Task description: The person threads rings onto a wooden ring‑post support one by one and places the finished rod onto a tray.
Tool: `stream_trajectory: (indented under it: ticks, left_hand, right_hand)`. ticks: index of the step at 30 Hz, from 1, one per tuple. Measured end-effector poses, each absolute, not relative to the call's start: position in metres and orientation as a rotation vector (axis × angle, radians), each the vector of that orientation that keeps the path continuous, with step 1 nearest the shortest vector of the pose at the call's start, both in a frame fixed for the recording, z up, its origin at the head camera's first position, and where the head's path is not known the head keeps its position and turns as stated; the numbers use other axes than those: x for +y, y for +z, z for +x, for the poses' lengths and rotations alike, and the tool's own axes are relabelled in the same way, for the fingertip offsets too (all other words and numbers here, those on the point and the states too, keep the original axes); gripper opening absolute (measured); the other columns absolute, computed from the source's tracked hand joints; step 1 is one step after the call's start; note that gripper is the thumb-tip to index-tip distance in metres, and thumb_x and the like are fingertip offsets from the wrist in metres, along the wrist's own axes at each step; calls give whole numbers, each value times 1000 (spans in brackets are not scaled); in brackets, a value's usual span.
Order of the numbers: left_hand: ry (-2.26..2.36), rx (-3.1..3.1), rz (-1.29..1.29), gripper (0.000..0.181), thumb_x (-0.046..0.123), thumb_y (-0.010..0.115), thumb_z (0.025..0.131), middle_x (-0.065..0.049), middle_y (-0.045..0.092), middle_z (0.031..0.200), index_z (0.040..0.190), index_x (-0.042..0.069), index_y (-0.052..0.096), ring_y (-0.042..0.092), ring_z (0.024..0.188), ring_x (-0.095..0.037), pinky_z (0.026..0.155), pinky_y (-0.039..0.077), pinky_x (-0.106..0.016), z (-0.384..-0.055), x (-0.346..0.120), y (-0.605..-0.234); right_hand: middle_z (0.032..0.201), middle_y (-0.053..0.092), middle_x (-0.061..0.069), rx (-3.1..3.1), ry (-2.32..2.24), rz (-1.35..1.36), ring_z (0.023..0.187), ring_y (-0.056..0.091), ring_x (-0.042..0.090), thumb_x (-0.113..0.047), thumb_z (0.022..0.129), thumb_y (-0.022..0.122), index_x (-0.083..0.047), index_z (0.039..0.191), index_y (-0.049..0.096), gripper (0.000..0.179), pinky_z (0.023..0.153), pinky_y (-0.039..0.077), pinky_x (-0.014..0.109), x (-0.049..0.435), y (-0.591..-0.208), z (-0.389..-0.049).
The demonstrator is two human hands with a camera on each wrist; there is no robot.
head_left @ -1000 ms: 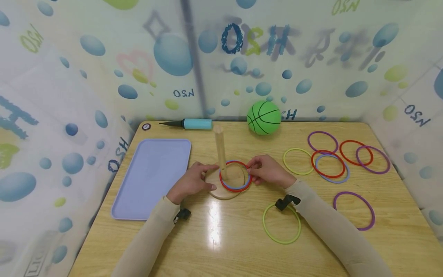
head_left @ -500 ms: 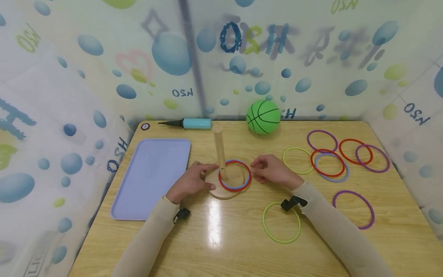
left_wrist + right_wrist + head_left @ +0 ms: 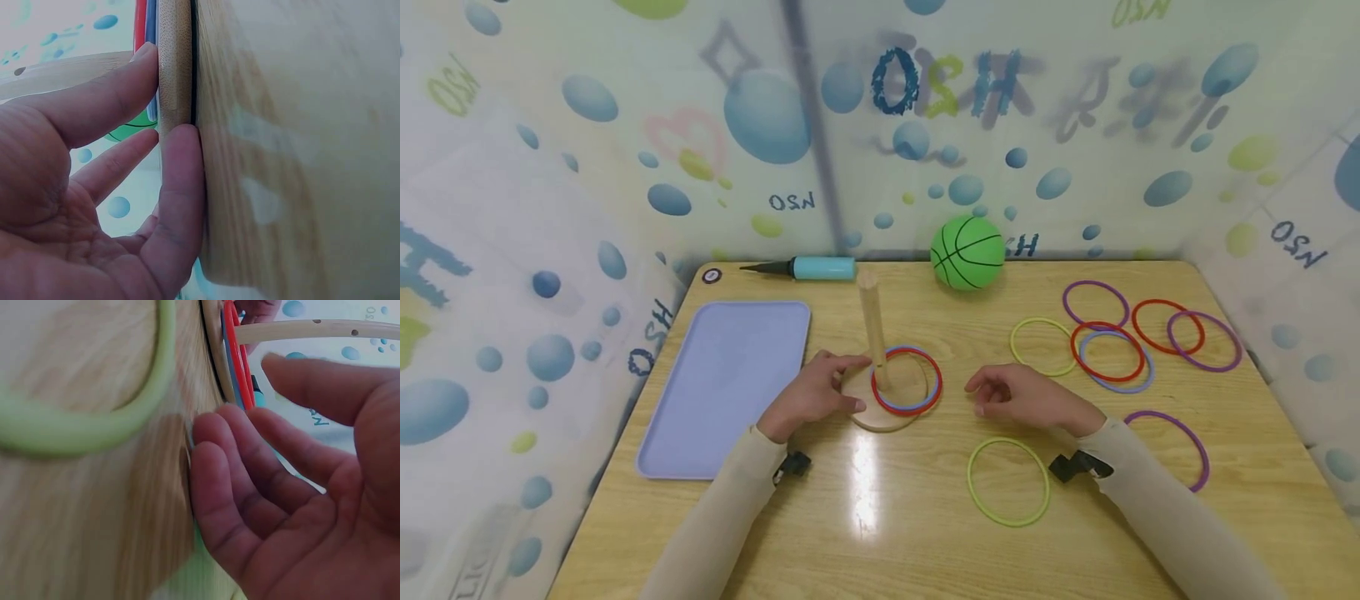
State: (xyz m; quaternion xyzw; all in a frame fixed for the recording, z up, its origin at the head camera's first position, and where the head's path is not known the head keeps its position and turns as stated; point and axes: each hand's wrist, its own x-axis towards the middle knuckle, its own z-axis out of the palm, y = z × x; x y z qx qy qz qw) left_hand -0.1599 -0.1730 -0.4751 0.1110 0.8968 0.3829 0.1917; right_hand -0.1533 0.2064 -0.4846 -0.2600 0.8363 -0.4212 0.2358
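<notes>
A wooden ring-toss stand has a round base [image 3: 880,417] and an upright peg [image 3: 875,333]. A red ring [image 3: 931,407] and a blue ring [image 3: 936,390] lie together on the base, around the peg's foot. My left hand [image 3: 811,390] rests at the base's left side, thumb and index finger spread; the left wrist view shows fingertips against the base's rim [image 3: 175,69]. To the right of the stand, my right hand [image 3: 1026,396] holds nothing, its fingers loosely bent close over the table. In the right wrist view a green ring [image 3: 62,434] lies beside those fingers.
At the right lie several loose rings, among them a purple ring [image 3: 1204,462], a red ring [image 3: 1105,379] and a yellow-green ring [image 3: 1015,333]. A lavender tray [image 3: 722,392] sits at the left. Along the back are a blue pump [image 3: 823,267] and a green ball [image 3: 967,252].
My right hand has let go of the red and blue rings and drawn back to the right. My left hand stays at the base.
</notes>
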Motion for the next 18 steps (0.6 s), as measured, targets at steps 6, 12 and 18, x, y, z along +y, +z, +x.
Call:
stream_trajectory:
  ticks: [6,12,18]
  left_hand:
    - [1083,2508,304,72,17,93,81,-13,48,113,148,24,64,46,81,-21,71,44,-31,-158,-174,-475]
    - [1087,2508,307,72,17,93,81,-13,47,112,148,24,64,46,80,-21,69,44,-32,-158,-174,-475]
    - [1116,2493,311,72,16,92,82,-13,47,111,148,23,64,45,80,-21,68,44,-32,-157,-174,-474]
  right_hand:
    - [96,72,-4,2299,-1104,-820,87,65,6,-11,95,78,-7,120,71,27,80,55,24,221,-486,-136]
    - [88,64,-7,2366,-1030,-932,78,56,4,-3,92,77,-10,114,72,24,72,49,23,221,-485,-124]
    - [82,58,-10,2452,-935,-1022,75,52,1,5,91,71,-12,105,73,21,71,46,22,214,-483,-121]
